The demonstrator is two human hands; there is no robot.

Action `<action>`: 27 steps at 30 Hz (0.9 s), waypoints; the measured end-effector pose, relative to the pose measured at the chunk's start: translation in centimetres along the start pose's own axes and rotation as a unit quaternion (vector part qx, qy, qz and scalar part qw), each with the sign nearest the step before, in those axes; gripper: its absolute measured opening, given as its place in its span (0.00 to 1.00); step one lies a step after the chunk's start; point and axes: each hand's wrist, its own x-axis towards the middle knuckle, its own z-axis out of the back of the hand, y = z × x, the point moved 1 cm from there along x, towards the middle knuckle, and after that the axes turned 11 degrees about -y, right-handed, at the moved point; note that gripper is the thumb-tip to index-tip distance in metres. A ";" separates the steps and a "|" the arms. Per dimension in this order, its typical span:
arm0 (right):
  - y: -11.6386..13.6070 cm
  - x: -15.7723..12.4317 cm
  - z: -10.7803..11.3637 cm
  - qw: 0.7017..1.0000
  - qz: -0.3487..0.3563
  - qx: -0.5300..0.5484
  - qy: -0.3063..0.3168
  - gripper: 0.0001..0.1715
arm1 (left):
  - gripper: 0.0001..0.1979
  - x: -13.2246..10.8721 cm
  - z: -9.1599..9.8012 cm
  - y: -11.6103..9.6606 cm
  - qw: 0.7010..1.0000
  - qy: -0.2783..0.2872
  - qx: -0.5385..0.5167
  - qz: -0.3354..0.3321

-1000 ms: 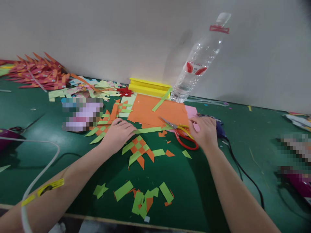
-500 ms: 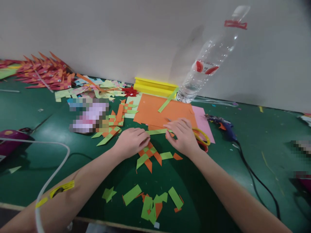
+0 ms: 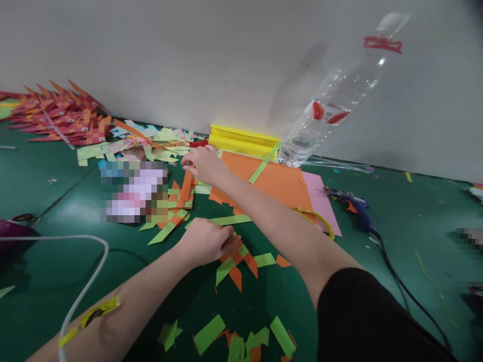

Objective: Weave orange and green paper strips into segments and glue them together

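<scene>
**Left hand (image 3: 211, 244) on the woven piece (image 3: 237, 259), right hand (image 3: 206, 163) beyond it**

I see the left hand curled narrow, its fingertips against the upper edge of the woven piece, which lies on the green table (image 3: 283, 296) just to the hand's right with its orange and green points toward the wearer. Those fingertips are partly hidden from me, so I cannot tell whether they pinch it. A green strip (image 3: 232, 219) lies just beyond this hand.

The right hand is farther off, past the left one, with its fingers partly bent. I cannot tell whether it holds anything. Just below and to its left I have the woven pile (image 3: 176, 203), and left of that the blurred-out phone (image 3: 138, 193). Paper scraps (image 3: 151, 143) spread beyond the phone, to the hand's left. To the hand's right, the orange sheet (image 3: 271, 181) lies partly under the forearm in my view, with the yellow tray (image 3: 245, 142) behind it and the bottle (image 3: 326, 113) beside the tray. Farther right of the hand come the pink sheet (image 3: 322, 201), the scissors (image 3: 324, 224), mostly hidden by the arm, and the glue gun (image 3: 356, 205). Nearer the wearer than the left hand, I have loose offcuts (image 3: 209, 334).
</scene>
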 end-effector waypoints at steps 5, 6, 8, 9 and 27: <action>-0.1 3.6 -3.2 0.998 0.002 -0.010 0.061 0.08 | 0.21 0.1 0.1 -0.1 1.000 0.004 0.015 0.012; -0.1 4.0 -3.7 0.998 0.008 -0.014 0.060 0.08 | 0.20 0.1 0.0 -0.1 1.000 0.004 0.014 0.012; 0.1 4.7 -4.5 0.998 0.019 -0.025 0.055 0.07 | 0.19 0.0 -0.1 -0.1 1.000 0.003 0.006 0.009; 0.1 4.9 -4.8 0.998 0.023 -0.032 0.052 0.06 | 0.19 0.0 -0.2 0.0 1.000 0.001 0.003 0.008; 1.9 4.5 -3.2 1.000 -0.009 0.030 0.002 0.10 | 0.18 0.2 0.3 0.3 0.996 0.031 0.010 0.082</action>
